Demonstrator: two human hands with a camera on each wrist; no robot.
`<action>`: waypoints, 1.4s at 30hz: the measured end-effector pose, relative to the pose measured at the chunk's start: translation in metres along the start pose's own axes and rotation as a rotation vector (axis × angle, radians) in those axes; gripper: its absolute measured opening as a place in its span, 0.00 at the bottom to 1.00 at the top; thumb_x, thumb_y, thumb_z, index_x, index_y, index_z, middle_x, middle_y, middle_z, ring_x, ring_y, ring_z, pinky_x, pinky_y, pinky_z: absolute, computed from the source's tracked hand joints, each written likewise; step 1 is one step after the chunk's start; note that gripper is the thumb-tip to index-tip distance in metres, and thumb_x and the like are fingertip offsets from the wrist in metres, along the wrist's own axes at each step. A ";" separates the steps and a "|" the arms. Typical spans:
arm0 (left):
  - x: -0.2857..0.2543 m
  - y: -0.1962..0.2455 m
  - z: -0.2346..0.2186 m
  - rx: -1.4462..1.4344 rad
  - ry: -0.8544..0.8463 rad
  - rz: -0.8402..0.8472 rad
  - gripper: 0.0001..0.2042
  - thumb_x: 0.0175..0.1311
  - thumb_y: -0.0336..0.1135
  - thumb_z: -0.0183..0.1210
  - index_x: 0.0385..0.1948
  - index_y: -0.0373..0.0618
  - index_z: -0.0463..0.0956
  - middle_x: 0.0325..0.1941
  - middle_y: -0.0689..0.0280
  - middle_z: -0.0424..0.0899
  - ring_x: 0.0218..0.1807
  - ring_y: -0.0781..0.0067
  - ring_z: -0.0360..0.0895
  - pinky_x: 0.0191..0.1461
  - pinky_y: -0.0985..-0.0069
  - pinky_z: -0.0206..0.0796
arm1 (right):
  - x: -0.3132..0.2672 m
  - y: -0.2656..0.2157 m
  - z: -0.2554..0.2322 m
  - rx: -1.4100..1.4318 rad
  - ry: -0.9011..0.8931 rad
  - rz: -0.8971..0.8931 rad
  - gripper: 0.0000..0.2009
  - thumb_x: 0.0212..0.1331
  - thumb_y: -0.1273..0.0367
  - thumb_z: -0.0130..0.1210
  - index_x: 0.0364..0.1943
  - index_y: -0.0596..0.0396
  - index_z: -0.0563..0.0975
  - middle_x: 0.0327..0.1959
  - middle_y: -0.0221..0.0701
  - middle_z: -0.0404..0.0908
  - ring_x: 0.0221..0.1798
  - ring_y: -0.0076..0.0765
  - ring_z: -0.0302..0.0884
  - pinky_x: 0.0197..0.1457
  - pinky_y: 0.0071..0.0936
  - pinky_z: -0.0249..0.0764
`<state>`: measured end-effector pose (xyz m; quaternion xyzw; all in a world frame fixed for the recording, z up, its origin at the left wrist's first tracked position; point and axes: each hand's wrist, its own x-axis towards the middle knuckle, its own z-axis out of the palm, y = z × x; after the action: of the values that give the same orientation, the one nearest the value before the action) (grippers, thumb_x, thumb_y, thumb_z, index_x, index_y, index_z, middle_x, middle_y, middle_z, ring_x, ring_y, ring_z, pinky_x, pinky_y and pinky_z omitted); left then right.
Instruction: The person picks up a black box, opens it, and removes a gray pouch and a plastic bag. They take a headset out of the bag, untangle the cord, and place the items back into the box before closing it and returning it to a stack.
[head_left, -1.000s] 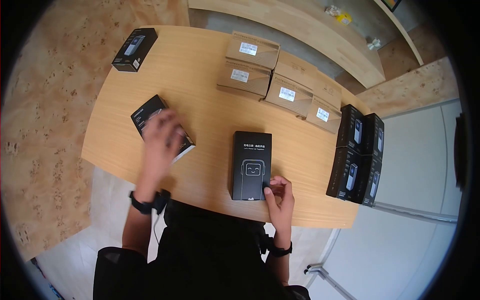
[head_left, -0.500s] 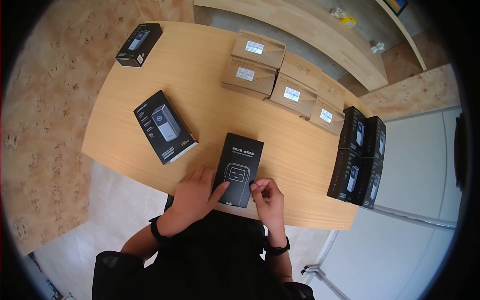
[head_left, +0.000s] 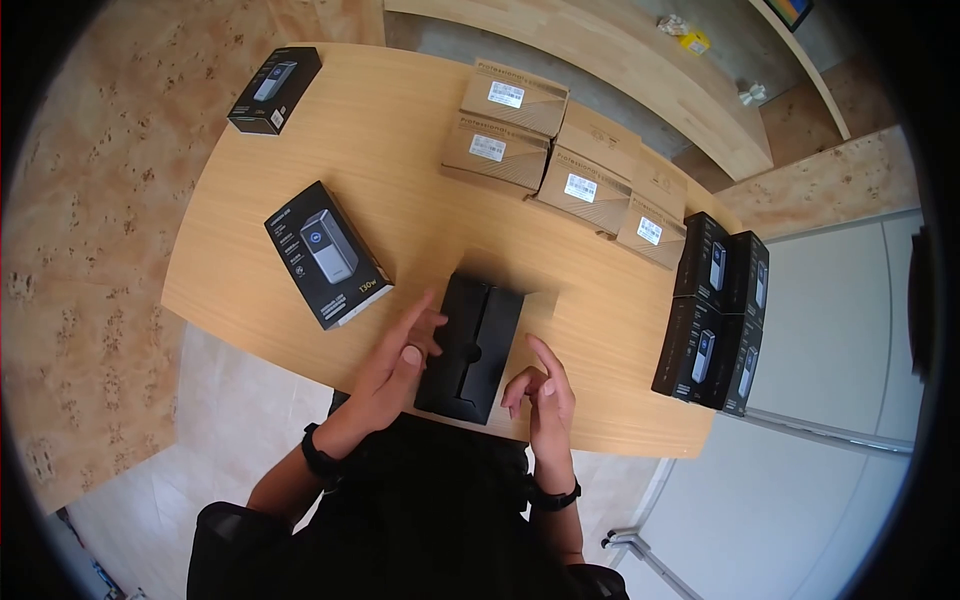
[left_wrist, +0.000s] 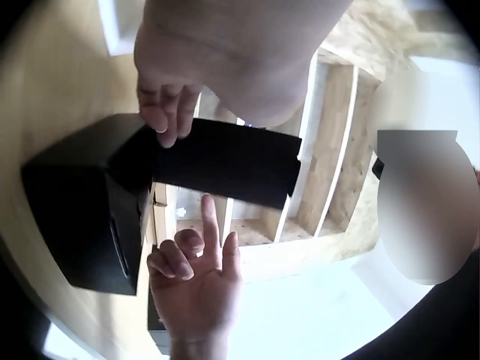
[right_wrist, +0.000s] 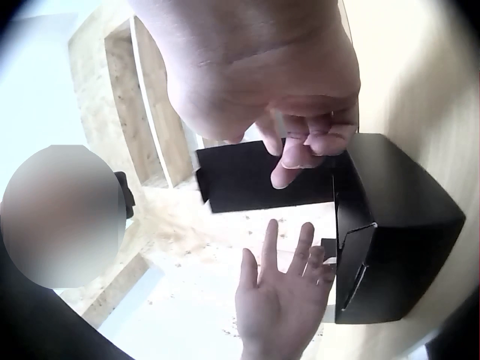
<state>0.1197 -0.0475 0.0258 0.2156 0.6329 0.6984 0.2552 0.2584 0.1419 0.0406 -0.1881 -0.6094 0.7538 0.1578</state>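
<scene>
In the head view a black box (head_left: 462, 375) lies at the table's near edge, its top panel (left_wrist: 232, 161) raised at the far side; inner flaps with a slit and round notch show. My left hand (head_left: 388, 370) is beside the box's left edge, fingers spread. On the right side is my right hand (head_left: 548, 405), index finger extended, other fingers loosely bent, holding nothing. In the wrist views the fingers of the near hand overlap the raised panel (right_wrist: 240, 180); contact cannot be told. A printed black box (head_left: 330, 255) lies left of my left hand.
Another black box (head_left: 275, 90) sits at the table's far left corner. Several brown cartons (head_left: 510, 100) stand along the back edge. At the right edge several black boxes (head_left: 695, 345) are stacked together. Shelving (head_left: 600, 50) is behind the table.
My left hand went from the printed box on the left to the middle box, which shifted slightly left. Its printed panel has swung up and away, exposing the inner flaps; both hands have opened.
</scene>
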 end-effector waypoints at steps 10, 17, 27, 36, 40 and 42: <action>0.002 -0.009 0.022 0.779 -0.044 0.157 0.41 0.58 0.36 0.73 0.75 0.42 0.63 0.69 0.46 0.66 0.62 0.46 0.74 0.68 0.58 0.69 | -0.004 0.017 0.002 -0.682 -0.144 -0.069 0.14 0.63 0.79 0.64 0.51 0.55 0.82 0.26 0.28 0.75 0.27 0.24 0.74 0.33 0.22 0.72; -0.003 -0.001 0.012 0.559 -0.004 0.013 0.38 0.62 0.25 0.63 0.76 0.40 0.58 0.60 0.48 0.74 0.59 0.49 0.79 0.61 0.60 0.75 | 0.000 0.015 0.015 -0.905 -0.050 -0.164 0.22 0.56 0.67 0.73 0.54 0.51 0.78 0.20 0.27 0.71 0.21 0.31 0.73 0.26 0.31 0.71; -0.005 -0.012 -0.011 0.726 -0.018 0.000 0.33 0.72 0.26 0.57 0.78 0.40 0.56 0.59 0.43 0.75 0.58 0.41 0.79 0.61 0.56 0.73 | 0.013 0.017 0.041 -1.123 0.224 -0.116 0.43 0.46 0.55 0.78 0.66 0.54 0.68 0.34 0.36 0.77 0.27 0.47 0.80 0.32 0.38 0.78; -0.004 -0.020 -0.003 0.750 -0.015 0.069 0.35 0.72 0.37 0.62 0.77 0.33 0.57 0.71 0.43 0.64 0.69 0.37 0.69 0.72 0.56 0.66 | 0.000 0.006 0.005 -0.706 0.136 0.087 0.38 0.61 0.70 0.67 0.76 0.54 0.61 0.53 0.42 0.82 0.45 0.39 0.86 0.39 0.34 0.82; -0.001 -0.025 -0.005 0.861 -0.045 0.115 0.37 0.70 0.40 0.65 0.75 0.31 0.59 0.71 0.44 0.64 0.70 0.38 0.67 0.74 0.55 0.62 | -0.004 0.018 -0.013 -0.710 0.223 -0.010 0.36 0.67 0.76 0.63 0.77 0.51 0.60 0.54 0.39 0.81 0.50 0.34 0.83 0.44 0.27 0.80; -0.001 -0.023 -0.004 0.922 -0.045 0.127 0.37 0.69 0.40 0.66 0.75 0.31 0.60 0.70 0.44 0.65 0.69 0.38 0.68 0.74 0.53 0.61 | -0.001 0.023 -0.014 -0.899 0.276 -0.198 0.27 0.63 0.76 0.66 0.67 0.52 0.73 0.53 0.38 0.81 0.52 0.41 0.81 0.51 0.34 0.79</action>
<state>0.1199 -0.0498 0.0024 0.3601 0.8570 0.3538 0.1031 0.2660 0.1484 0.0158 -0.2770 -0.8634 0.3648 0.2115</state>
